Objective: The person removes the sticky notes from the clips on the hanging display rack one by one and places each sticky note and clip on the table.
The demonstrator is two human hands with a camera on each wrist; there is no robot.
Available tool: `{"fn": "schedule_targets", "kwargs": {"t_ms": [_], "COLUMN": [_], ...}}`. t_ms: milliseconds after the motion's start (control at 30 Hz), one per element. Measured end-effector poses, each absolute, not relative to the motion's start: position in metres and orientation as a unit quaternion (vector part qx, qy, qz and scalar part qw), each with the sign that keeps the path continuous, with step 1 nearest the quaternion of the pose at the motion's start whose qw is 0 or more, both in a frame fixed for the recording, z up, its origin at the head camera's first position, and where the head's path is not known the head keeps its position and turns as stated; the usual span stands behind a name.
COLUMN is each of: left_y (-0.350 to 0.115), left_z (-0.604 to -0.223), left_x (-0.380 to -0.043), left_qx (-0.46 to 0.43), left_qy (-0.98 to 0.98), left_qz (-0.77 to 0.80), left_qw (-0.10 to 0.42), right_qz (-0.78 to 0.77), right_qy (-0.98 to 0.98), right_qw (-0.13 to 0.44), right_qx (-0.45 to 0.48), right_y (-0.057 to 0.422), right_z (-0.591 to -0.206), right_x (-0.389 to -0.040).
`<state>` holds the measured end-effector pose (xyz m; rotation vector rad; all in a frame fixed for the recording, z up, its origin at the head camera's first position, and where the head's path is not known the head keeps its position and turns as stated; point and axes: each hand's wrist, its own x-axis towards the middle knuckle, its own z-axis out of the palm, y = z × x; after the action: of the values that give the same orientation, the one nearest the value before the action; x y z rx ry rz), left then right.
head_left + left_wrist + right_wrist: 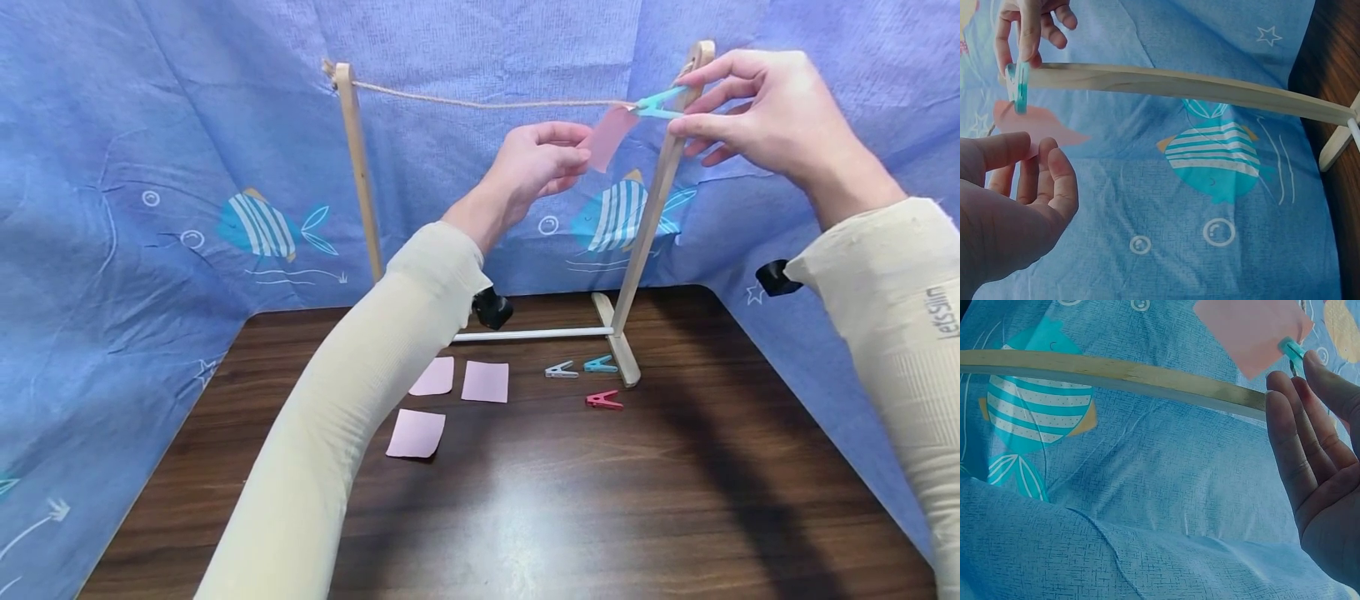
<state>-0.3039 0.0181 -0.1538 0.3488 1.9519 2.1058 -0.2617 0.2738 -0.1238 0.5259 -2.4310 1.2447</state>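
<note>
Near the right end of a rope (480,105), my right hand (765,112) pinches a teal clothespin (647,106) by its handles, between thumb and forefinger. Its tip meets the top corner of a pink square of paper (610,137) at the rope. My left hand (536,162) pinches that paper by its left side. In the left wrist view, the paper (1047,125) hangs tilted between thumb and fingers, below the clothespin (1021,87). The right wrist view shows the clothespin (1292,350) over the paper's edge; how firmly it grips, I cannot tell.
A wooden stand with a left post (358,158), right post (651,217) and white bottom bar (540,334) carries the rope. On the brown table (600,500) lie three pink papers (485,382), a grey clothespin (561,371), a teal one (600,364) and a red one (603,401).
</note>
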Motion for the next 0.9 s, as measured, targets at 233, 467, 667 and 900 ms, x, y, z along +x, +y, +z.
{"fn": "schedule_targets", "kwargs": {"t_ms": [233,467,667,900], "left_y": [0.0150,0.0138,0.0122,0.0087], "left_z": [-0.1545,-0.1518,-0.1497,-0.1491], "left_x": [-0.3040,-0.3029,-0.3015,-0.3001], "left_qx": [0.113,0.114,0.114,0.117], "left_qy": [0.668,0.670,0.673,0.676], "left_qz": [0.725,0.722,0.719,0.715], "left_qw": [0.124,0.125,0.129,0.134], "right_qz": [0.445,0.463,0.482,0.508], "right_qy": [-0.861,-0.853,-0.841,-0.821], "right_qw": [0.170,0.175,0.188,0.209], "right_qx": [0.176,0.165,0.160,0.155], "right_y": [0.2716,0.2715,0.2729,0.2767], "right_z": [-0.1241,-0.1249,-0.1258,-0.1292], "right_x": [-0.2612,-0.2630,-0.2632,-0.2578]}}
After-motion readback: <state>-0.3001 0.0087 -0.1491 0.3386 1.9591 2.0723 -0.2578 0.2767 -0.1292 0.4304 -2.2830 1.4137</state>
